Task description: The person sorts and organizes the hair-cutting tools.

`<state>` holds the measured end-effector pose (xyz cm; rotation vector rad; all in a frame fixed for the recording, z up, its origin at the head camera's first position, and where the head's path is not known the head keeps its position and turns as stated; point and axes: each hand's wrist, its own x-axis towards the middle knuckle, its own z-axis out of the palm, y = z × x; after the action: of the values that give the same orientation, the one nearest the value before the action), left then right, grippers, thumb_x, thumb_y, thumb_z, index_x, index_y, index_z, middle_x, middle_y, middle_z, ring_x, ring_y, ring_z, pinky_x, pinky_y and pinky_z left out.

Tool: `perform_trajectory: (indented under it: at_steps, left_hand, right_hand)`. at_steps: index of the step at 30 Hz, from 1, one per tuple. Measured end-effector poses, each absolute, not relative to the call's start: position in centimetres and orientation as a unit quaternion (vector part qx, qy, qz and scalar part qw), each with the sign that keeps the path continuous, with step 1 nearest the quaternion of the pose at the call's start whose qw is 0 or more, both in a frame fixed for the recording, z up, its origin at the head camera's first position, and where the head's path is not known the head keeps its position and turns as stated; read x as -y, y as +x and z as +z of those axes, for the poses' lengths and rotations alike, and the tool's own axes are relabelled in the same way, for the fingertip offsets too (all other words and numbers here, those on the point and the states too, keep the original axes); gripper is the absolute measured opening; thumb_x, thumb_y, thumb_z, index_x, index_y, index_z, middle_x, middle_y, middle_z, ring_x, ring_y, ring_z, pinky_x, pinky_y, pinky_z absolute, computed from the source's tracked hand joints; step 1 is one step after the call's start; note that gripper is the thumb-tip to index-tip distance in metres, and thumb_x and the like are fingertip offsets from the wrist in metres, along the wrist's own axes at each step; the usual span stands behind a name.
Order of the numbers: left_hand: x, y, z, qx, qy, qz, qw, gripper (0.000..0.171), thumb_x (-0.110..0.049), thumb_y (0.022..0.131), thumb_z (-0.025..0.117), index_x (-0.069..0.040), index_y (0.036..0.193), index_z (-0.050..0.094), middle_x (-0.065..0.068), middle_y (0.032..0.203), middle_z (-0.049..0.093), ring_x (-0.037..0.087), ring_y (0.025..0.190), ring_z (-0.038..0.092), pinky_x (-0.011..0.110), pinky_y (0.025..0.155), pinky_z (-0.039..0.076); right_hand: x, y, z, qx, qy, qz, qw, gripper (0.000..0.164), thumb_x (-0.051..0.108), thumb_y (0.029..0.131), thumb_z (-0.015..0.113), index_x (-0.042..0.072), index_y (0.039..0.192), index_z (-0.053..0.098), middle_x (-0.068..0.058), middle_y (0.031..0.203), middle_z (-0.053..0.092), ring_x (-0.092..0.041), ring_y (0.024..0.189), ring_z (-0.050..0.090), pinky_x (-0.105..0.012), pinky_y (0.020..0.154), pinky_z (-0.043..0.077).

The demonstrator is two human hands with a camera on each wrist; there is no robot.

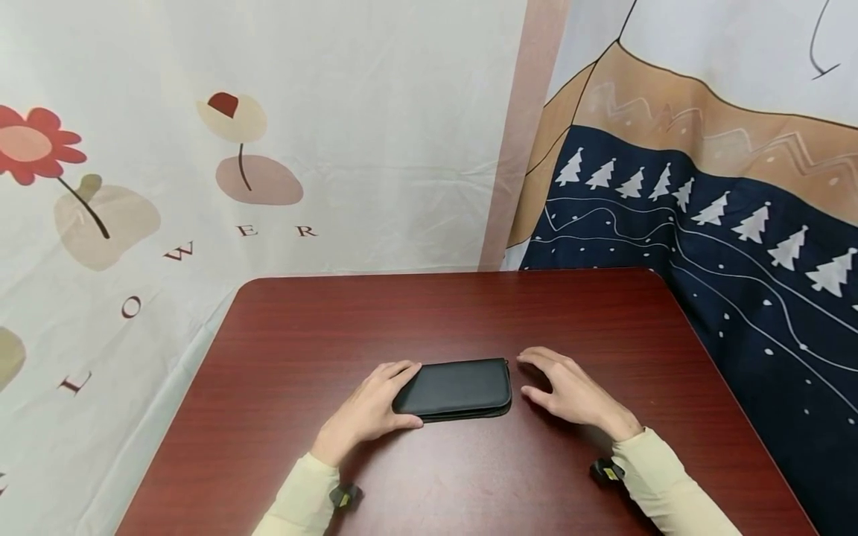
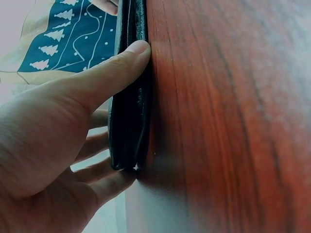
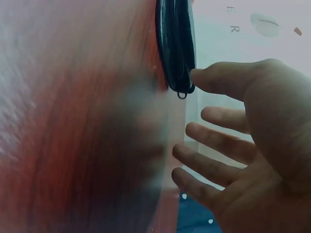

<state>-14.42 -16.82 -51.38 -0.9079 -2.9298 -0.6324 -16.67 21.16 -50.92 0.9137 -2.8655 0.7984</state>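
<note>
A black zip-around wallet [image 1: 456, 387] lies flat on the reddish-brown table, its long side running left to right. My left hand [image 1: 365, 406] holds its left end, thumb along the near edge and fingers at the far edge. In the left wrist view, the left thumb [image 2: 131, 56] presses on the zipped side of the wallet [image 2: 129, 121]. To the right of the wallet, my right hand [image 1: 570, 387] hovers apart from it with loosely bent, spread fingers and nothing in them. A small metal loop [image 3: 182, 95] shows at the wallet's right end in the right wrist view.
The wooden table [image 1: 322, 320] has rounded far corners. Behind it hangs a white cloth [image 1: 402, 134] with flower prints and letters; at the right is a dark blue cloth [image 1: 737, 298] with white trees. A small dark device [image 1: 606, 470] sits at the right wrist.
</note>
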Motion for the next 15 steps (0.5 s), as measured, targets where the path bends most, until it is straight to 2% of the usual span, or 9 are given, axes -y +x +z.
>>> perform_trajectory:
  at_steps: [6, 15]
  left_hand:
    - [16.9, -14.5, -51.3, 0.935, -0.291, -0.203, 0.006, 0.097, -0.049, 0.073, 0.089, -0.001, 0.15, 0.054, 0.018, 0.145, 0.055, 0.033, 0.132, 0.048, 0.05, 0.107, 0.045]
    - [16.9, -14.7, -51.4, 0.933, -0.292, -0.209, 0.009, 0.096, -0.047, 0.073, 0.09, -0.002, 0.15, 0.054, 0.015, 0.145, 0.056, 0.03, 0.132, 0.048, 0.049, 0.106, 0.047]
  right_hand:
    - [-21.1, -18.2, -51.2, 0.912, 0.312, 0.266, 0.026, 0.045, 0.015, 0.091, 0.077, 0.0, 0.132, 0.067, -0.01, 0.132, 0.063, -0.021, 0.121, 0.058, -0.048, 0.1, 0.052]
    - [-19.8, -19.8, -51.7, 0.915, 0.321, 0.246, 0.019, 0.032, 0.014, 0.093, 0.074, 0.007, 0.125, 0.073, -0.004, 0.124, 0.066, -0.016, 0.115, 0.059, -0.042, 0.098, 0.054]
